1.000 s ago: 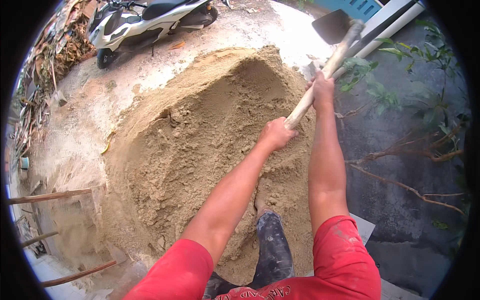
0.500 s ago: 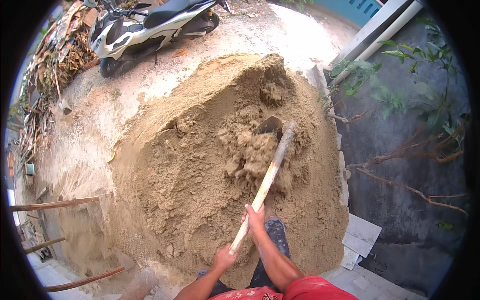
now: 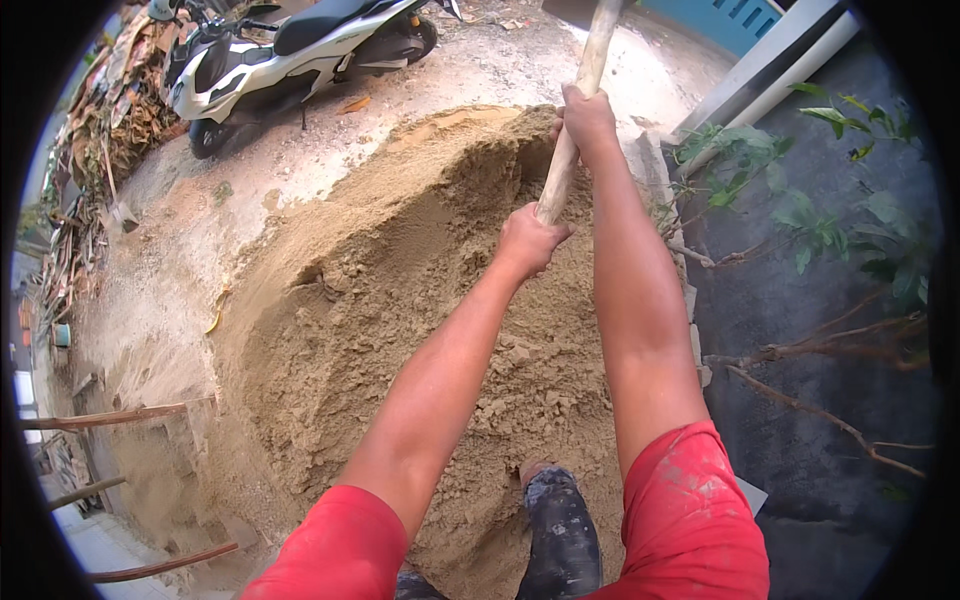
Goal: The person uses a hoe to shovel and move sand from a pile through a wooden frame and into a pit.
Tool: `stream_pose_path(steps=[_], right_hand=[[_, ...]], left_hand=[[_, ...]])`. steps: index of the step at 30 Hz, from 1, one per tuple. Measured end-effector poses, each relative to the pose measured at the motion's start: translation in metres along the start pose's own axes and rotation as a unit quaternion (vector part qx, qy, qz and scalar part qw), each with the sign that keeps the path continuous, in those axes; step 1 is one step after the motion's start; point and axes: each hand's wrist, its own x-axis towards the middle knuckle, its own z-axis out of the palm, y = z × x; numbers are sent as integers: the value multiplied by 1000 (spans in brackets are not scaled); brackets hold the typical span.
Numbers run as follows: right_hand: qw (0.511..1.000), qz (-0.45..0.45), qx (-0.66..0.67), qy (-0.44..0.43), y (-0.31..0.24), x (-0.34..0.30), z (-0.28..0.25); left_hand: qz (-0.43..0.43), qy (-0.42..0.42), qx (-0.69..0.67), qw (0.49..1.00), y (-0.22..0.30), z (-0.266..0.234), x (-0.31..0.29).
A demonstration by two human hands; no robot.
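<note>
Both my arms reach up and forward, holding a hoe [image 3: 597, 52] by its pale wooden handle. My left hand [image 3: 532, 241] is wrapped round the lower end of the handle. Farther up, my right hand [image 3: 589, 122] grips it too. The dark blade shows only in part at the top edge. Below the hands lies a large heap of damp brown sand [image 3: 400, 330], loose and clumpy in the middle, with a steep dug face at its far side. One of my feet stands in the sand.
A white motor scooter [image 3: 290, 65] is parked beyond the heap at the far left. On the right, a dark wall [image 3: 790, 400] and a leafy shrub [image 3: 745, 180] border the sand. Wooden poles [image 3: 115, 415] stick in from the left, near a debris pile [image 3: 120, 110].
The hoe has come up out of the sand, and its blade is now at the top edge. Both hands have risen and moved away from my body. The clump of moving sand has settled.
</note>
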Motion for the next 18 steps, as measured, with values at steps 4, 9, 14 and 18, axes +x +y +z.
stream_pose_path(steps=[4,9,14,18], right_hand=[[965,221,-62,-127,150,-35,34],[971,209,-108,-41,167,-240,75],[934,329,134,38,207,-498,57],[909,390,134,67,204,-608,45]], left_hand=[[-238,-59,-195,950,-58,16,-60],[-249,-48,-70,965,-158,-33,-238],[-249,-59,148,955,-257,-42,-480],[-277,-109,183,937,-256,-48,-562]])
